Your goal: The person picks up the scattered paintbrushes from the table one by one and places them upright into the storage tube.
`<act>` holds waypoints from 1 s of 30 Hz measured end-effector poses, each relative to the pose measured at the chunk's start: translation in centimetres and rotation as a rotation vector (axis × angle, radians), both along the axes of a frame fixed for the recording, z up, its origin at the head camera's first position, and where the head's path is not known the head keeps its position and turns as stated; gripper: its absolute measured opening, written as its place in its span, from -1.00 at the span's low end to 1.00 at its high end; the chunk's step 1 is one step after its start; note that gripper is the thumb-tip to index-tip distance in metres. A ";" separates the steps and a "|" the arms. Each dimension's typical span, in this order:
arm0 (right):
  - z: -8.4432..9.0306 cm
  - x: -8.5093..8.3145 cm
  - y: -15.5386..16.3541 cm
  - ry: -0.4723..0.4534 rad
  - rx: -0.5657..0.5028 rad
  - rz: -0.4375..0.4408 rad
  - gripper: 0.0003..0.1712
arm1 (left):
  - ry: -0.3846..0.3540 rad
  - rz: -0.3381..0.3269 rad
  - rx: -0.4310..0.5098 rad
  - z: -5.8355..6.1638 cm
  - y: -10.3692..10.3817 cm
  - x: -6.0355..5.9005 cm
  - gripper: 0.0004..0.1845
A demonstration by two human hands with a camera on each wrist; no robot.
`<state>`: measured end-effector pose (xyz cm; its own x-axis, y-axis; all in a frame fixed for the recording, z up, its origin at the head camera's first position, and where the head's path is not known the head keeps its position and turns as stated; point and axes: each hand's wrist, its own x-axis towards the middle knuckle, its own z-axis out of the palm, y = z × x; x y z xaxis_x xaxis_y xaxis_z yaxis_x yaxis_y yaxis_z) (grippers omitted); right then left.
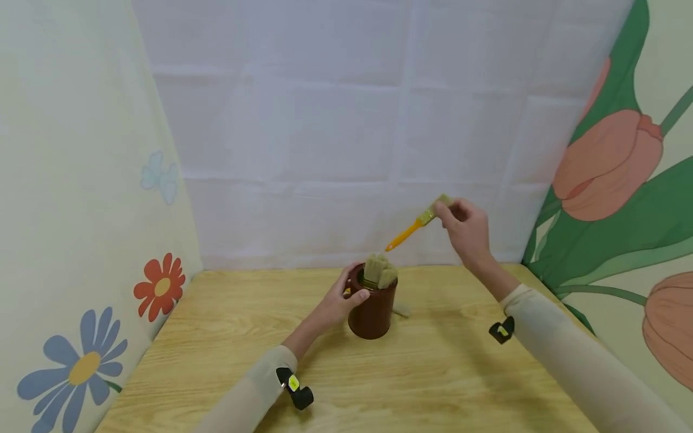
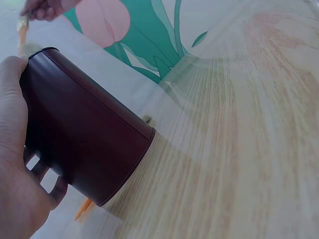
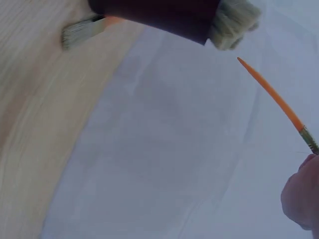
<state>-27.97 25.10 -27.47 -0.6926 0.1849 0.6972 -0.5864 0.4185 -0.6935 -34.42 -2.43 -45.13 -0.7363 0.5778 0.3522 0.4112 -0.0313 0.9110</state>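
Left hand: the left hand [image 1: 337, 305] is wrapped round the side of a dark red cup [image 1: 372, 310], thumb at the rim and fingers curled behind it; the left wrist view shows the palm and fingers [image 2: 42, 174] against the cup wall [image 2: 84, 134].
Right hand: the right hand [image 1: 467, 228] is raised above and to the right of the cup, pinching a paintbrush [image 1: 419, 224] at its bristle end between thumb and fingertips.
Held paintbrush: it has an orange handle and a metal band; it slants downward to the left, with the handle tip pointing toward the cup's mouth yet clear of it. In the right wrist view the handle [image 3: 271, 93] runs from the fingers [image 3: 301, 196] toward the cup.
Cup: upright on the tabletop [image 1: 433, 373], near its back edge and about midway across.
Cup contents: several brushes [image 1: 379, 272] stand in it, bristles up and poking over the rim.
Loose brush: another brush [image 1: 402, 311] lies flat on the tabletop just behind the cup's right side, mostly hidden by it; the right wrist view shows its pale bristles [image 3: 79, 34] and a bit of orange handle.
Surroundings: a white cloth [image 1: 335, 132] hangs behind the tabletop, with flower-printed panels [image 1: 81, 240] to either side.
Sleeves: both forearms wear pale sleeves [image 1: 563, 355].
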 end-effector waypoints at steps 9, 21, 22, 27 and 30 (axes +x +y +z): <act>0.7 -1.2 -2.9 0.007 0.051 0.126 -0.71 | -0.032 -0.027 -0.028 2.6 -0.6 2.0 -0.23; -1.6 -2.0 -6.9 0.051 0.270 0.071 -0.80 | -0.021 0.011 -0.029 -0.4 0.4 -0.7 -0.26; -1.8 -2.1 -7.2 0.057 0.293 0.066 -0.83 | -0.017 0.013 -0.024 -0.5 0.5 -0.7 -0.26; -3.2 -2.2 -8.3 0.034 0.416 0.076 -0.86 | -0.009 0.012 -0.017 -0.6 1.0 -0.7 -0.26; -3.8 -2.0 -8.6 -0.019 0.472 0.095 -0.76 | -0.020 0.002 -0.023 -0.5 1.4 -0.6 -0.24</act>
